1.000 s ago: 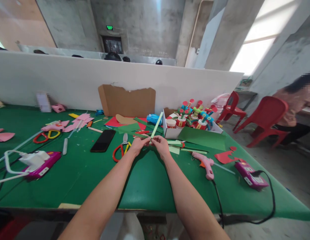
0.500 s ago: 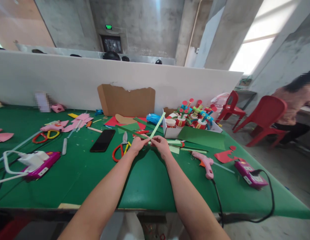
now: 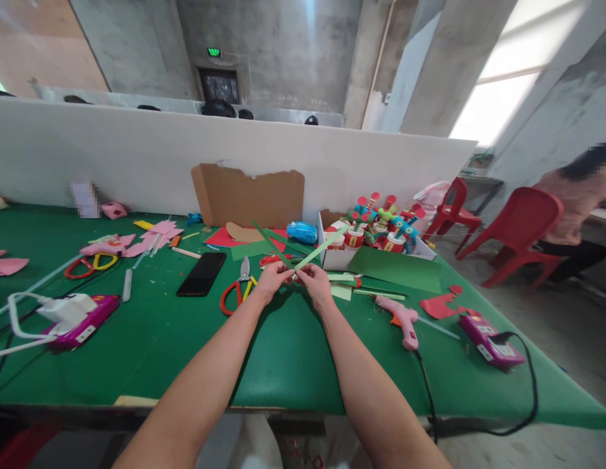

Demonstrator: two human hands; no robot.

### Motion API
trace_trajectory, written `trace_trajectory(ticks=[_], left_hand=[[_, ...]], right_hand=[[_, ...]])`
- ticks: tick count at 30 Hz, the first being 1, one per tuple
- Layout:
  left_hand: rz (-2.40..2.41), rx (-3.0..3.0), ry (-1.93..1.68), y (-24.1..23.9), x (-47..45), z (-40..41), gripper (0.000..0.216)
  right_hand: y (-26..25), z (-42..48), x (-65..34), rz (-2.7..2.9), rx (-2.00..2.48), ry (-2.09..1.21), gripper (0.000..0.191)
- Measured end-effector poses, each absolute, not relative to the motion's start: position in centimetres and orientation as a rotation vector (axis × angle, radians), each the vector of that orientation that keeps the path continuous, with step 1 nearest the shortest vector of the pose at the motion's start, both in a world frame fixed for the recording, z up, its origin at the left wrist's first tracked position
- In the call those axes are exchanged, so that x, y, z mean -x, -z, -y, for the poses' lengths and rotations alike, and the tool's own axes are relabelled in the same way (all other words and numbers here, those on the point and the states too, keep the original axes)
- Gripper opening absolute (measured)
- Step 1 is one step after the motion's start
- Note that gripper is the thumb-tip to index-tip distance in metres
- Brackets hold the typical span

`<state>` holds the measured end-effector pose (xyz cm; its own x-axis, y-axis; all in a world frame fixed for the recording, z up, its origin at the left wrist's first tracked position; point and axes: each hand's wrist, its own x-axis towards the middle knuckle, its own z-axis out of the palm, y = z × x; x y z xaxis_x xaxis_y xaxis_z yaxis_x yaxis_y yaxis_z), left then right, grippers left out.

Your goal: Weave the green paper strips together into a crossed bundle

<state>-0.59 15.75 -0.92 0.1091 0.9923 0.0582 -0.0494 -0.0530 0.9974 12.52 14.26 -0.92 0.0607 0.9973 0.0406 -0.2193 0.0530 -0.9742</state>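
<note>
Over the green table my left hand point(image 3: 273, 280) and my right hand point(image 3: 313, 281) nearly meet, fingertips pinched together. Between them two paper strips cross at one end. The dark green paper strip point(image 3: 269, 240) slants up to the left from my left fingers. From my right fingers the light green paper strip point(image 3: 323, 249) reaches up and right, in front of the box. Red-and-yellow-handled scissors point(image 3: 244, 280) lie beside my left hand. The exact joint of the strips is hidden by my fingertips.
A white box point(image 3: 334, 262) holds several paper-cup figures. A pink glue gun point(image 3: 404, 318) with its cord lies right, near a purple power strip point(image 3: 493, 345). Left are a black phone point(image 3: 201, 275) and another power strip point(image 3: 90, 326). A person sits far right by a red chair point(image 3: 527, 228).
The light green strip has swung down to the right, and the dark green strip has risen to point more steeply up. Both hands stay almost in place.
</note>
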Motion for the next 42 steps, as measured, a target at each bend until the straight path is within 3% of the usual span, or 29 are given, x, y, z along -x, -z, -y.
trace_trajectory(ticks=[27, 35, 42], left_hand=[[-1.022, -1.346, -1.193, 0.6, 0.6, -15.5, 0.035], [-1.01, -1.297, -1.191, 0.7, 0.6, -15.5, 0.036], [-1.092, -1.334, -1.152, 0.4, 0.5, -15.3, 0.035]], right_hand=[[1.0, -14.6, -12.6, 0.909, 1.078, -1.237, 0.027], [0.6, -14.6, -13.2, 0.841, 1.034, -1.243, 0.035], [1.2, -14.3, -12.6, 1.015, 1.045, -1.238, 0.025]])
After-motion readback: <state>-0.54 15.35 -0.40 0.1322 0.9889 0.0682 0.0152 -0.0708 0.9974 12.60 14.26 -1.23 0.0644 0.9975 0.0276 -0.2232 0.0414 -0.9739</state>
